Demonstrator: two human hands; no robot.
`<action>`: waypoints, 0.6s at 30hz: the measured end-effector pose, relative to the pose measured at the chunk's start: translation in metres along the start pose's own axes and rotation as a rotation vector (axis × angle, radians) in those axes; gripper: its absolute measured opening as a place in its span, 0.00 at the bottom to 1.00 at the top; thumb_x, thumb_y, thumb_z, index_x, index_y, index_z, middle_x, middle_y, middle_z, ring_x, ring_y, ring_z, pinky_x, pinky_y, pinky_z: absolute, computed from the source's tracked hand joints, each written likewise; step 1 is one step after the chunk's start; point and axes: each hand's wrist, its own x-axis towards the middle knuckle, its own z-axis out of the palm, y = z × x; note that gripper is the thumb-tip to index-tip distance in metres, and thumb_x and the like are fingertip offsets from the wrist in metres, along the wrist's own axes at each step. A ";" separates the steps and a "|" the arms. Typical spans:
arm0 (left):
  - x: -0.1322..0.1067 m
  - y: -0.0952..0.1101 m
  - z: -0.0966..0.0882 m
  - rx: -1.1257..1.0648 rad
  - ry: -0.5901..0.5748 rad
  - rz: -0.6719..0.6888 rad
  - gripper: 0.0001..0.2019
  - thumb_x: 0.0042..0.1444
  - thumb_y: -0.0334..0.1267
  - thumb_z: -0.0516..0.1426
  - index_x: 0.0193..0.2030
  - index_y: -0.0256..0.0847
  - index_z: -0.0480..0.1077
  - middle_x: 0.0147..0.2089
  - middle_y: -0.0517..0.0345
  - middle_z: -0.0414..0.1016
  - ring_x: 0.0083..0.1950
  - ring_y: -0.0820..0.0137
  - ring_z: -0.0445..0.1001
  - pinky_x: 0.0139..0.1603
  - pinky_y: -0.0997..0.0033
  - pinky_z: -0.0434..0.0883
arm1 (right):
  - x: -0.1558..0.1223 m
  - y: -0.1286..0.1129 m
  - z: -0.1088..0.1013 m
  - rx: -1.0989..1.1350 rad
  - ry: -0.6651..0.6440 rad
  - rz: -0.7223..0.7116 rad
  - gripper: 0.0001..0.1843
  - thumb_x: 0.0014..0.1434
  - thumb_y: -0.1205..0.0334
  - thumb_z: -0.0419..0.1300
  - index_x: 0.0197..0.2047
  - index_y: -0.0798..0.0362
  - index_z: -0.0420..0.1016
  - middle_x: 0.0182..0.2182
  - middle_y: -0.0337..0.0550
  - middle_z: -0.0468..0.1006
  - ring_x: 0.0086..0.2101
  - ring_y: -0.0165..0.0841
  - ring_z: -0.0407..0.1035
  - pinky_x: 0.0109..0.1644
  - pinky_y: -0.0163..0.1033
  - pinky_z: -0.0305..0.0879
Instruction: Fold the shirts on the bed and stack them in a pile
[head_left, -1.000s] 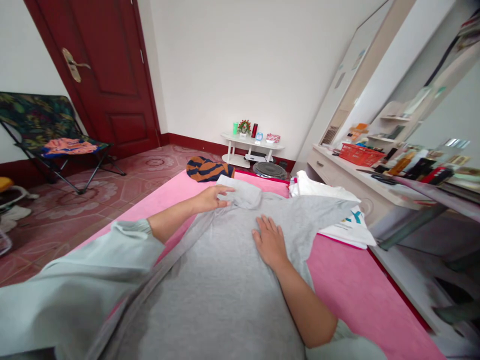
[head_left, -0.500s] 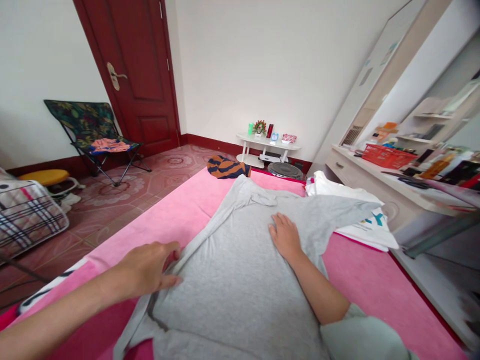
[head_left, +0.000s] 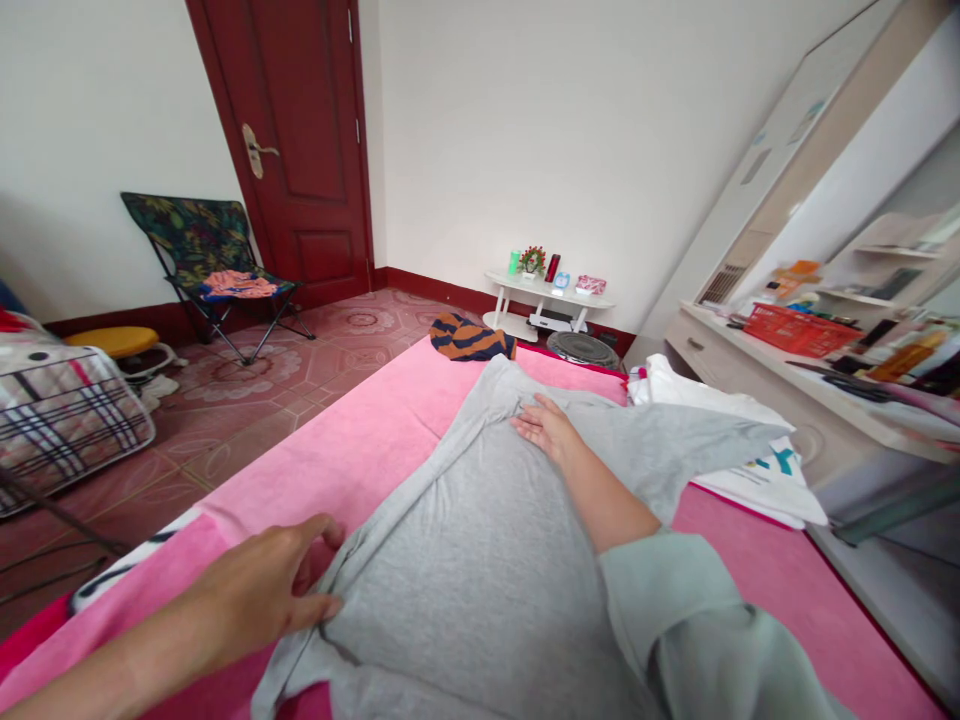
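Observation:
A grey T-shirt (head_left: 465, 540) lies spread over the pink bed cover, one sleeve stretched to the right. At its left edge is my left hand (head_left: 277, 575), thumb and curled fingers apart, the thumb touching the fabric. Near the collar my right hand (head_left: 546, 425) rests on the shirt with its fingers spread, the palm turned partly to the left. Neither hand grasps anything.
The pink bed cover (head_left: 360, 430) bears a striped orange and navy cloth (head_left: 469, 338) at its far end. White folded clothing (head_left: 697, 385) lies at the right, partly under the grey sleeve. A dresser with a red basket (head_left: 799, 330) stands along the right side.
My right hand has slid forward and left across the shirt to near the collar. My left hand has drawn slightly back toward me along the left edge. The view has turned slightly left.

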 end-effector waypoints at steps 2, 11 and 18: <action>0.002 -0.004 0.005 -0.028 -0.020 0.012 0.11 0.48 0.46 0.58 0.32 0.41 0.66 0.24 0.63 0.67 0.26 0.70 0.66 0.25 0.73 0.57 | 0.006 -0.004 0.012 0.039 -0.009 0.021 0.32 0.57 0.62 0.57 0.63 0.45 0.52 0.48 0.48 0.74 0.38 0.31 0.74 0.38 0.36 0.72; -0.002 0.045 -0.021 -0.360 -0.042 0.137 0.13 0.53 0.49 0.54 0.27 0.41 0.62 0.26 0.62 0.63 0.27 0.72 0.62 0.26 0.75 0.60 | 0.025 -0.009 0.020 0.096 0.093 -0.043 0.22 0.48 0.57 0.62 0.47 0.53 0.71 0.52 0.46 0.72 0.50 0.38 0.65 0.38 0.35 0.68; -0.010 0.111 -0.021 -0.328 -0.058 0.303 0.10 0.53 0.45 0.53 0.27 0.43 0.60 0.24 0.63 0.60 0.25 0.73 0.60 0.25 0.75 0.58 | 0.030 -0.024 -0.015 0.157 0.177 -0.148 0.21 0.46 0.59 0.63 0.45 0.53 0.73 0.47 0.44 0.76 0.49 0.37 0.67 0.41 0.37 0.65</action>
